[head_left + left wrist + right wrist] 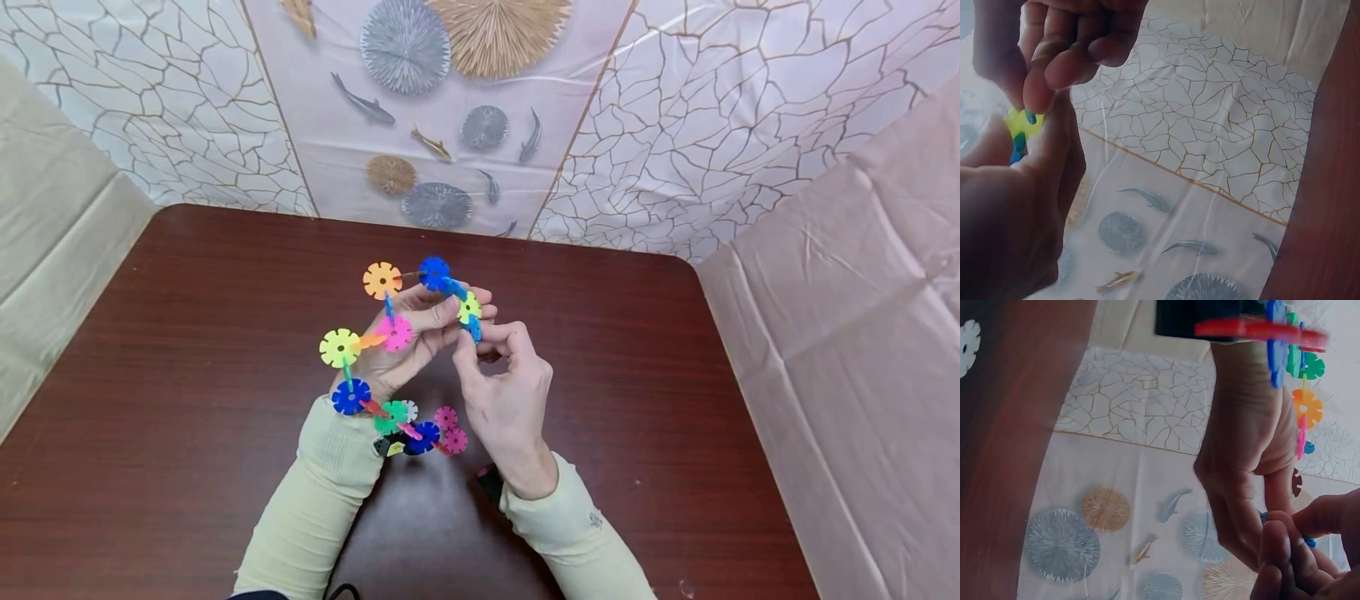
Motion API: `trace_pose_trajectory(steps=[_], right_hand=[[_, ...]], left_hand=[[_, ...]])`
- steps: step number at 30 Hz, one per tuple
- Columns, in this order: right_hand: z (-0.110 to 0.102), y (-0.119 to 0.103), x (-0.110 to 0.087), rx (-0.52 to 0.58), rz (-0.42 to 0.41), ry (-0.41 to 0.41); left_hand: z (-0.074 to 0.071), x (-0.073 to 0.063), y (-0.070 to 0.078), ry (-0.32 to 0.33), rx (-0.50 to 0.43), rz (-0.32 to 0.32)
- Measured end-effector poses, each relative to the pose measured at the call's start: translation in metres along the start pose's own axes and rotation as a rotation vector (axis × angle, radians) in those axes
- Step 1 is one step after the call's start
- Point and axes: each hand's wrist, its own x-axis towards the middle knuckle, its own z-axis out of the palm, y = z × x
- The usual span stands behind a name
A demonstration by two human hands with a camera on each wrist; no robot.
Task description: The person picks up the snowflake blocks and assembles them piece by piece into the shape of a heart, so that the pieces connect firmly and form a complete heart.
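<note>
A chain of notched plastic discs in many colours hangs over my left hand (422, 340) and forearm. Between the left thumb and fingers is a yellow disc (469, 307), with a light blue disc (453, 288) joined to one side. My right hand (506, 396) pinches a blue disc (473, 329) edge-on at the yellow one's lower rim; how deep its slot sits is hidden by fingers. The chain runs on through a dark blue disc (433, 272), an orange disc (382, 281), a pink disc (394, 332) and others down to the left wrist.
A white disc (410, 409) and pink discs (446, 417) show near the left wrist; whether the pink ones join the chain is unclear. The brown table (195, 358) meets patterned wall sheeting (450, 142) at its back. A dark cable (345, 590) lies at the front edge.
</note>
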Motion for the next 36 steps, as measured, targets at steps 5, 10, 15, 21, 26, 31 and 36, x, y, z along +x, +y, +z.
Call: trace_pose_trajectory(steps=[5,10,15,21,26,31,36], right_hand=[[-0.003,-0.002,0.0,-0.027,0.0,-0.039],[-0.006,-0.003,0.001,-0.02,0.047,-0.069],[-0.011,-0.003,0.001,0.016,0.128,-0.116],[-0.023,-0.002,0.006,0.049,0.238,-0.187],[-0.03,0.0,0.01,0.001,0.276,-0.143],[-0.029,0.002,0.01,0.036,0.298,-0.071],[-0.026,0.002,0.009,0.044,0.259,-0.083]], left_hand=[[0.004,0.001,-0.003,0.124,-0.028,0.006],[0.004,0.002,-0.003,0.131,-0.031,0.005],[0.005,0.002,-0.004,0.139,-0.014,0.004],[0.009,0.001,-0.007,0.136,0.09,0.012],[0.015,0.002,-0.01,0.062,0.169,0.002],[0.015,0.006,-0.016,-0.03,0.285,0.079],[0.011,0.011,-0.024,0.018,0.29,0.191]])
